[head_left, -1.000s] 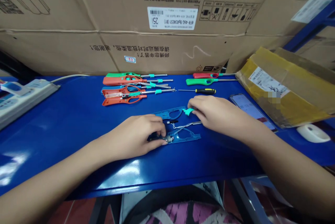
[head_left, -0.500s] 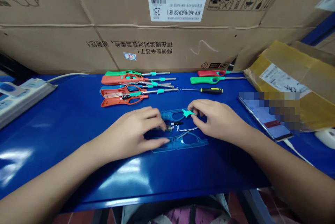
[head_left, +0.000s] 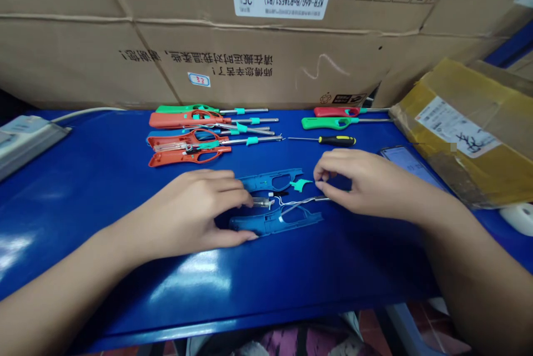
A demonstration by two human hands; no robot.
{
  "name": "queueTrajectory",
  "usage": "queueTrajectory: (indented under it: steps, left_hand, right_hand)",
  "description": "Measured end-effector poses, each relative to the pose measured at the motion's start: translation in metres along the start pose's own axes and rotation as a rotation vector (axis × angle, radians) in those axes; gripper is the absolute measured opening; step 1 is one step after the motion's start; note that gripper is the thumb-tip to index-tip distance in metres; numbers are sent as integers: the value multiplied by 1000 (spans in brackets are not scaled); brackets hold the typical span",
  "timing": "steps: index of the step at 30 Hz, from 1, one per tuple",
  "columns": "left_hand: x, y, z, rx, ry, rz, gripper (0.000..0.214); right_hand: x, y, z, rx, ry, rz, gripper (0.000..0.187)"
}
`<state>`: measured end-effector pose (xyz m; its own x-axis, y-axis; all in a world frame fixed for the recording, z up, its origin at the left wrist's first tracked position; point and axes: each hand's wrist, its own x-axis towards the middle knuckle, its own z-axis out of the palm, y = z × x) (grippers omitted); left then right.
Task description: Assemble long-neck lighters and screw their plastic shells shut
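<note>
Two blue lighter shell halves lie open on the blue table: the far half [head_left: 270,180] and the near half [head_left: 272,221]. Between them sit a small clear-and-metal inner part [head_left: 263,201] with white wires and a thin metal tube [head_left: 310,199]. My left hand [head_left: 195,211] rests over the left ends of the shells, fingertips pinched on the inner part. My right hand [head_left: 366,184] is curled at the right, its fingers closed over the end of the tube. A teal trigger piece [head_left: 300,184] lies loose just left of its fingertips.
Several red, green and blue long lighters [head_left: 191,134] are piled behind, with two more lighters [head_left: 333,117] and a black-and-yellow screwdriver [head_left: 333,140] to their right. A phone [head_left: 397,157], a taped parcel [head_left: 466,128], a white mouse [head_left: 518,217], a power strip [head_left: 25,136] and cardboard boxes [head_left: 266,39] ring the table.
My right hand has let the teal trigger piece drop onto the table and shifted right onto the tube. The left hand has slid slightly left, still at the inner part. The camera tilted down.
</note>
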<state>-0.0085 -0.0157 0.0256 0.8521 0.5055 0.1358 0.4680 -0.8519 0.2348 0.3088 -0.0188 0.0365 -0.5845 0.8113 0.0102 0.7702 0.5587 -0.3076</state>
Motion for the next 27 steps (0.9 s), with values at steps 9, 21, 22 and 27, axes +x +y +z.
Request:
queueTrajectory:
  steps: [9, 21, 22, 27]
  left_hand:
    - [4, -6, -1, -87, -17, 35, 26]
    - [3, -19, 2, 81, 62, -142, 28]
    - [3, -21, 3, 77, 51, -146, 29]
    - [6, -27, 12, 14, 47, -190, 28]
  right_hand:
    - [-1, 12, 4, 91, -175, -36, 8]
    - [4, -1, 10, 35, 67, -3, 9]
    - [6, -3, 13, 24, 97, 1, 11]
    - [12, -6, 29, 56, 55, 18, 12]
